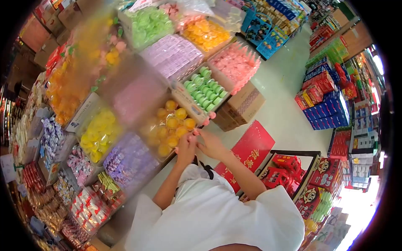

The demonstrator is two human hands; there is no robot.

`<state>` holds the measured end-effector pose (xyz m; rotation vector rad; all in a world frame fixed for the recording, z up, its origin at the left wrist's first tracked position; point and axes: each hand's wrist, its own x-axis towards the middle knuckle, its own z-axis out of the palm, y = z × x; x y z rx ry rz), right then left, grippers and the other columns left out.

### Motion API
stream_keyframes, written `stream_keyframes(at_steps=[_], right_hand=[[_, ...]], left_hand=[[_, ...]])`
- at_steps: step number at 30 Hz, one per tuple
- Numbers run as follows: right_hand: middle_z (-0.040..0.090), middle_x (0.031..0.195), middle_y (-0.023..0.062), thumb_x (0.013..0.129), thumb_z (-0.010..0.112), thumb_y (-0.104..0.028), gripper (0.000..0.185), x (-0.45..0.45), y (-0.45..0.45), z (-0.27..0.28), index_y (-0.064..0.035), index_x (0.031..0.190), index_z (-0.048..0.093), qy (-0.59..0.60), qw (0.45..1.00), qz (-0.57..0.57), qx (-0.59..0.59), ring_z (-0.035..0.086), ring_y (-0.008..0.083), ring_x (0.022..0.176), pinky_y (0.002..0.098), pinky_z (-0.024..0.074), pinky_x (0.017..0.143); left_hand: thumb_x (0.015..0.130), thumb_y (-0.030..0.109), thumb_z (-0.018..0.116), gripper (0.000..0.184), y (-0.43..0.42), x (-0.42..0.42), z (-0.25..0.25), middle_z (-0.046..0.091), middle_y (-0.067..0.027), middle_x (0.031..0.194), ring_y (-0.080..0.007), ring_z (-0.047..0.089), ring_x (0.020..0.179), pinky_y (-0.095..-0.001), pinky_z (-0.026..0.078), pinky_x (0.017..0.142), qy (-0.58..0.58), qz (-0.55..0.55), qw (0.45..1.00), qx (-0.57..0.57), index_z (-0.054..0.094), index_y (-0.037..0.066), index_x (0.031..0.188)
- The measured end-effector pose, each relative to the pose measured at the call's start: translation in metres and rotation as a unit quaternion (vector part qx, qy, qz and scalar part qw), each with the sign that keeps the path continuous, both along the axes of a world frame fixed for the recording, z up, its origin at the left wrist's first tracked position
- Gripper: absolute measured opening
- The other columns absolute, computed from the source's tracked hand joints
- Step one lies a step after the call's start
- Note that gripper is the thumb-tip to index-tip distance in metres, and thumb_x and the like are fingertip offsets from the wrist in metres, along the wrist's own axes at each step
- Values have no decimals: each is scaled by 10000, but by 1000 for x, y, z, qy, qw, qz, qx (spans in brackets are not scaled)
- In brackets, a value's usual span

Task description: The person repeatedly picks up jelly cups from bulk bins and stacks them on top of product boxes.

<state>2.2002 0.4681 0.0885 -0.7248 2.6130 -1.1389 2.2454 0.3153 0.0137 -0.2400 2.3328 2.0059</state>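
My left hand [186, 149] is closed at the front edge of a clear bin of orange-yellow round packs [172, 122]. Small pink round pieces [195, 132] show at its fingertips; their exact kind is too small to make out. My right hand [210, 145] is beside it, thumb and fingers bent toward the same pink pieces. Whether its fingers press on one is hard to see. More pink round pieces [212, 115] sit along the bin's corner, near a box of green-lidded small tubs [205, 88].
Bins of purple packs [133, 158], yellow packs [99, 134] and pink packs [235, 62] crowd the display. A cardboard carton [238, 106] stands on the floor by the display. A red sheet [251, 150] lies to my right, near red packages [278, 178] and stacked blue boxes [328, 111].
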Motion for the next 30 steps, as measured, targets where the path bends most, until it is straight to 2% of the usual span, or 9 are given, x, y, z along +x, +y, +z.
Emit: stream_keyframes(at_steps=[3,6,11,12,17,21,24,27,30], right_hand=[[640,1069,205,847,636,-208,368,-36,-53,-22,-1,1146,581,-100,994,20,32,624,383,984,446,512,803],[649,910,212,867,594,-276,282,-47,-100,-83,-2,918,641,-36,990,116,68,637,384,864,483,499,719],[648,824,231,888,557,-269,286,-35,-148,-94,-6,978,624,-29,988,113,-99,630,414,741,514,496,675],[653,845,245,897,545,-268,289,-32,-156,-105,-16,1028,599,-87,989,122,5,637,420,754,522,502,686],[656,879,247,889,566,-282,320,-12,-158,-97,-31,1085,557,-157,985,71,-2,645,424,796,529,505,716],[650,851,246,883,581,-267,323,-4,-121,-61,-15,1083,555,-136,985,102,-36,639,435,795,523,507,720],[647,828,228,888,622,-309,381,4,-85,-46,12,1081,553,-93,992,57,-61,654,388,783,487,514,702],[661,854,194,873,683,-372,463,22,-27,-12,6,1102,544,-226,961,-22,-160,676,302,808,426,530,714],[677,875,158,814,770,-370,503,55,37,-10,-6,1071,537,-153,928,-175,-291,685,236,824,374,541,740]], left_hand=[[895,303,624,390,-61,-23,-15,583,-222,1155,-373,566,1070,-477,453,911,54,106,926,-357,561,-19,1107],[837,340,664,487,-113,-45,-16,577,-256,1199,-427,543,1110,-498,433,965,-10,28,851,-525,555,-14,1152],[803,239,656,436,-148,-68,-48,633,-169,1140,-373,589,1054,-504,443,923,-97,-5,840,-534,562,108,1208],[786,246,673,447,-152,-68,-50,637,-174,1132,-373,598,1053,-497,445,943,-119,-6,842,-526,564,114,1199],[694,367,742,574,-178,-77,-50,646,-261,1037,-430,605,1019,-483,481,915,-162,-102,834,-517,570,28,1124],[634,265,781,594,-154,-77,-1,656,-233,1058,-402,623,1000,-480,497,890,-169,-48,801,-572,569,17,1130],[654,253,774,542,-121,-61,49,662,-226,987,-382,647,925,-473,521,818,-151,15,839,-523,561,-11,1077],[816,227,697,352,-71,-50,68,650,-127,898,-259,661,874,-364,542,761,-158,-57,970,-178,550,-20,1019],[843,184,675,305,13,-42,119,652,-111,938,-233,661,902,-344,551,770,-259,-139,955,-36,569,-12,1052]])
